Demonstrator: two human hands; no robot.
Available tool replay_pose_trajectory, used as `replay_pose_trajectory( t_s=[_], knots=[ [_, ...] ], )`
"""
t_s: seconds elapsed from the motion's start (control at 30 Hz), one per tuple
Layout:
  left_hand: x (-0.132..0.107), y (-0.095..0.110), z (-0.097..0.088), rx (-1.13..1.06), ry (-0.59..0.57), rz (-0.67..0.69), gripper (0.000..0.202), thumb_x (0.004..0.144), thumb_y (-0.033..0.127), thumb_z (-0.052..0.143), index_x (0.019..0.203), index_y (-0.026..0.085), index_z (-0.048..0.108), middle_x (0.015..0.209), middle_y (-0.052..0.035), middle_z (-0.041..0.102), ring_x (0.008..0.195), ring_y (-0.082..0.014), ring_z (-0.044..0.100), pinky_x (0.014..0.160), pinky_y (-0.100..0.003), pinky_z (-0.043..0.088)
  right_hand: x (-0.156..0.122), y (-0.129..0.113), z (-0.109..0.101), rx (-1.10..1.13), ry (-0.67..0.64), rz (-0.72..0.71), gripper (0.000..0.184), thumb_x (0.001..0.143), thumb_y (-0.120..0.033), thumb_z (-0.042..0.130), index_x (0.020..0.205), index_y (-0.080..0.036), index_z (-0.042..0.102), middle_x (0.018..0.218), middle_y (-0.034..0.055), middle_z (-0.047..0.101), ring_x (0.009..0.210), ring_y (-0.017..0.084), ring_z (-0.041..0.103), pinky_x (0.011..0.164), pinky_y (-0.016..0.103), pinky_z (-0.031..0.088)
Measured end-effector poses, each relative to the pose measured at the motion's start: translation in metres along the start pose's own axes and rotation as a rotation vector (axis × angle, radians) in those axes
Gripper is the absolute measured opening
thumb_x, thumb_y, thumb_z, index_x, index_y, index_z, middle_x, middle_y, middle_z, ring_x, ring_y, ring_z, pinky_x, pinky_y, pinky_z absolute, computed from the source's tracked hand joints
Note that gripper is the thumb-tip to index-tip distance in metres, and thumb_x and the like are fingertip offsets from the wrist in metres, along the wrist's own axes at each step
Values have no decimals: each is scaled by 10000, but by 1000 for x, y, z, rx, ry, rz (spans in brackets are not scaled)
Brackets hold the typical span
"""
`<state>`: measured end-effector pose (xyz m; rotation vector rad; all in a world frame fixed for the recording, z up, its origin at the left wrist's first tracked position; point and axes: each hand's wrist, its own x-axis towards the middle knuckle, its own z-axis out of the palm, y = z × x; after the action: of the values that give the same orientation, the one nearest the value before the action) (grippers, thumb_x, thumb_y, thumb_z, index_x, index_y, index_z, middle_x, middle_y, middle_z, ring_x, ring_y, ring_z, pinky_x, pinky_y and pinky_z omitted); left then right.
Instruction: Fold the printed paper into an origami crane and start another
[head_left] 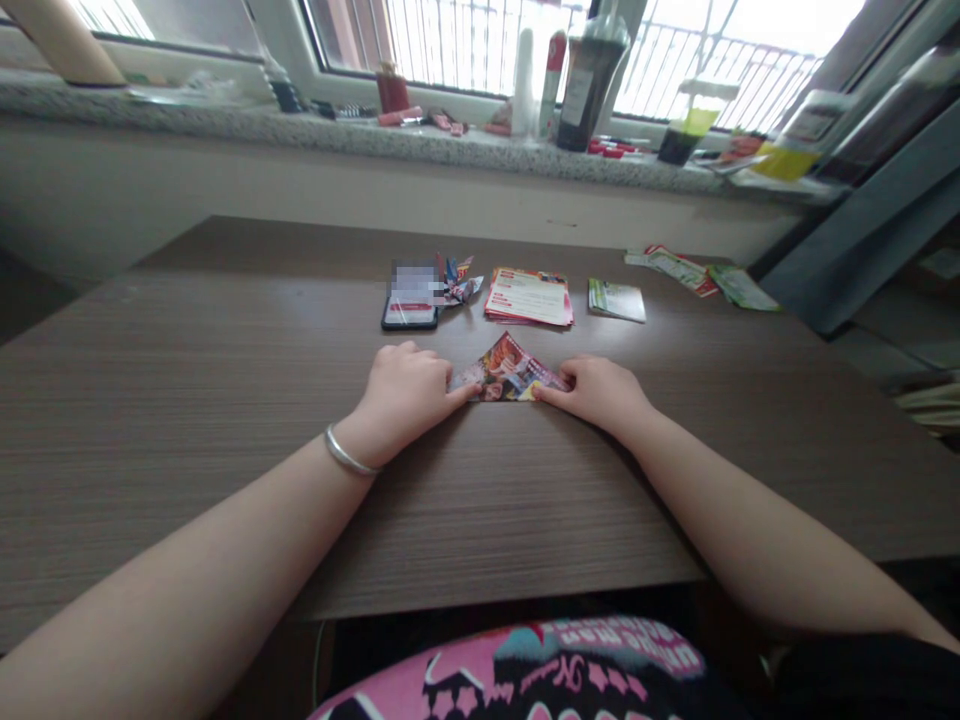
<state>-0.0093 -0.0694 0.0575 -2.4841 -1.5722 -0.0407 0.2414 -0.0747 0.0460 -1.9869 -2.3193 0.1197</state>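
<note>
A triangular folded sheet of printed colour paper (506,368) lies flat on the brown table (247,400), its peak pointing away from me. My left hand (411,385), with a silver bangle at the wrist, grips the paper's left corner, thumb on top. At the right corner my right hand (604,388) pinches the paper between thumb and curled fingers. Just beyond the paper sit a phone (411,300), a folded paper shape (459,284) beside it, and a stack of printed sheets (529,296).
Right of the stack lies a small pile of green-and-white cards (616,300). Paper strips (682,270) are near the far right edge. Bottles, including a dark pump bottle (589,85), and small items crowd the stone windowsill (465,145) behind the table.
</note>
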Motion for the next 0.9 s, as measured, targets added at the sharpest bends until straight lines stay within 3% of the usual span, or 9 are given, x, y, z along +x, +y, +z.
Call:
replay_pose_trajectory(
  t_s=[0.2,0.47,0.9],
  knots=[
    [0,-5,0,-10,-17,10,578,893,649,408,754,180,716,781,-114,700,812,-285,616,626,-342,318,0,2,-3,21,-34,30,502,761,-714,542,687,-222,614,802,46,658,680,185,544,495,279,254],
    [4,-22,6,-145,-116,73,362,820,579,593,832,224,665,840,-50,690,825,-239,582,645,-301,332,-1,14,-3,114,-64,8,401,748,-620,628,684,-225,613,761,27,655,641,162,519,501,275,275],
    [3,-35,4,-199,-263,47,220,864,397,519,934,260,675,963,-24,708,877,-229,596,715,-304,402,1,35,2,316,-102,-35,240,797,-444,627,710,-221,643,743,8,672,655,153,566,563,275,352]
  ],
)
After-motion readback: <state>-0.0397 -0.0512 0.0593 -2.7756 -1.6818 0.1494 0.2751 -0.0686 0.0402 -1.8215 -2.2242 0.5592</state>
